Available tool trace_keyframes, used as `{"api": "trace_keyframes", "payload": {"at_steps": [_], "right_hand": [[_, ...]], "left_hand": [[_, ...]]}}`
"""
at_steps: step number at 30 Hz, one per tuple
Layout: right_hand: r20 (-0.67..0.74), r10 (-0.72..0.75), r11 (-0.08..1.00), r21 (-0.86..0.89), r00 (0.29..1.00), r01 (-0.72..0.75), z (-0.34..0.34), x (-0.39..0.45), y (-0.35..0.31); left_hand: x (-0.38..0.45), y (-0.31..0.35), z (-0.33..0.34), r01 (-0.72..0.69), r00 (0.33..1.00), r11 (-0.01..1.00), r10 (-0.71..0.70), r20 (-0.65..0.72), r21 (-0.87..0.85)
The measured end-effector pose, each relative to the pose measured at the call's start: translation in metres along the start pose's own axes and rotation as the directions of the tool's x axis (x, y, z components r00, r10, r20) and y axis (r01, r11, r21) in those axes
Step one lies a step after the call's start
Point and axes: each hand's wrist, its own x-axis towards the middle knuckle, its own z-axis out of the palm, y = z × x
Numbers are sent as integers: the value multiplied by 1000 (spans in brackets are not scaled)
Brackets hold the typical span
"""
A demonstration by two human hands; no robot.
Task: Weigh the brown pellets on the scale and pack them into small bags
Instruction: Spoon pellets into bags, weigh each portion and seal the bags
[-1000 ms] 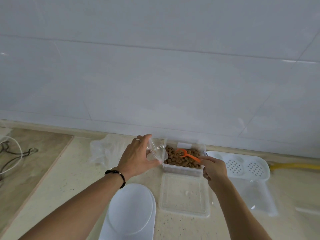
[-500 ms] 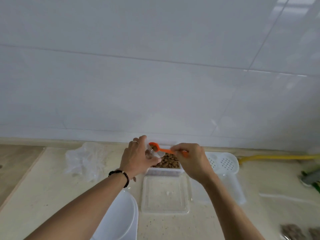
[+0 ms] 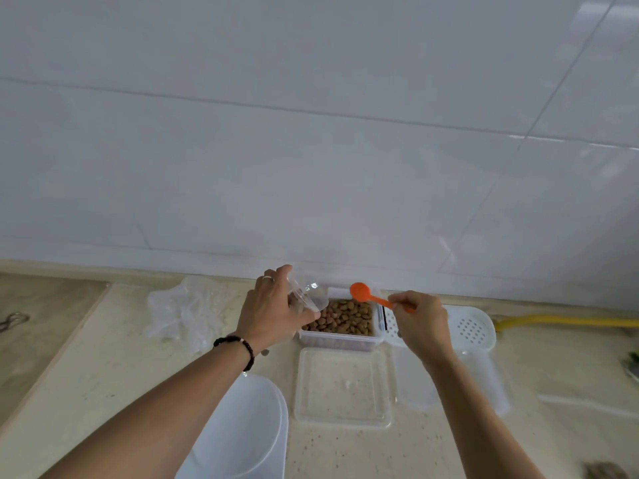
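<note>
Holding a small clear bag (image 3: pixel 304 297) in our left hand (image 3: pixel 273 314), we have our fingers (image 3: pixel 276 281) and thumb curled round it, its mouth turned toward the right; a few brown shapes show through the plastic, though we cannot tell whether they lie inside it or behind it. Our right hand (image 3: pixel 420 323) pinches the handle of an orange scoop (image 3: pixel 371 296), fingers closed tight upon it, with the round bowl raised just to the left of those fingers and hanging above the far edge of the clear container (image 3: pixel 340 340). The brown pellets (image 3: pixel 345 318) fill that container, which sits on the table (image 3: pixel 103 375) directly below and between both sets of fingers, its left end touching or just under our left thumb. Nearer to us than the fingers lies a clear lid (image 3: pixel 342 388), flat on the table, close against the container's near side. To the left of the left fingers, well apart, a crumpled heap of clear plastic bags (image 3: pixel 186 312) rests. Beyond the right fingers, to their right, lies a white perforated tray (image 3: pixel 473 326). Under our left forearm a white rounded scale (image 3: pixel 249 426) sits. A dark beaded bracelet (image 3: pixel 238 345) rings our left wrist.
</note>
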Motion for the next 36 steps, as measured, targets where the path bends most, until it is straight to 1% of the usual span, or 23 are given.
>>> {"api": "trace_keyframes", "payload": {"at_steps": [2, 5, 7, 8, 10, 11, 13, 15, 16, 18, 20, 24, 29, 33, 36], "right_hand": [[14, -5, 989, -146, 1000, 7, 13, 6, 16], [49, -106, 926, -358, 993, 116, 38, 9, 31], [120, -139, 881, -437, 983, 178, 53, 9, 34], [161, -132, 884, -428, 978, 190, 59, 10, 34], [212, -92, 939, -306, 973, 156, 66, 10, 30], [222, -51, 967, -231, 974, 103, 67, 10, 28], [217, 81, 994, -88, 973, -63, 67, 12, 26], [208, 239, 966, 51, 949, -254, 66, 12, 28], [203, 295, 940, 115, 933, -322, 66, 12, 29], [192, 366, 886, 228, 911, -404, 64, 13, 34], [187, 408, 837, 314, 893, -448, 60, 13, 37], [207, 437, 774, 409, 875, -483, 49, 11, 39], [220, 403, 741, 491, 888, -458, 31, 5, 41], [216, 323, 760, 521, 922, -388, 13, 1, 28], [194, 225, 815, 500, 955, -294, -2, -6, 11]], "left_hand": [[-2, -6, -3, -9, 1000, 1000, 9, -2, 7], [-6, -17, -9, -28, 1000, 999, 29, -5, 34], [-8, -24, -13, -29, 1000, 998, 30, -5, 59], [-9, -28, -14, -26, 1000, 997, 27, -6, 70], [-11, -32, -16, -14, 1000, 997, 14, -7, 78], [-12, -33, -16, -8, 1000, 997, 8, -4, 78], [-13, -35, -15, -2, 1000, 997, 1, 7, 78], [-14, -35, -15, -3, 1000, 996, 2, 10, 84], [-14, -35, -14, -5, 1000, 996, 4, 10, 84], [-13, -32, -13, -10, 1000, 997, 8, 15, 79], [-12, -30, -11, -8, 1000, 997, 6, 29, 75], [-9, -27, -6, -10, 999, 997, 6, 53, 73], [-4, -16, 3, -16, 995, 997, 9, 96, 75], [0, -8, 13, 3, 987, 996, -17, 159, 89], [4, 0, 20, 56, 977, 998, -60, 206, 25]]}}
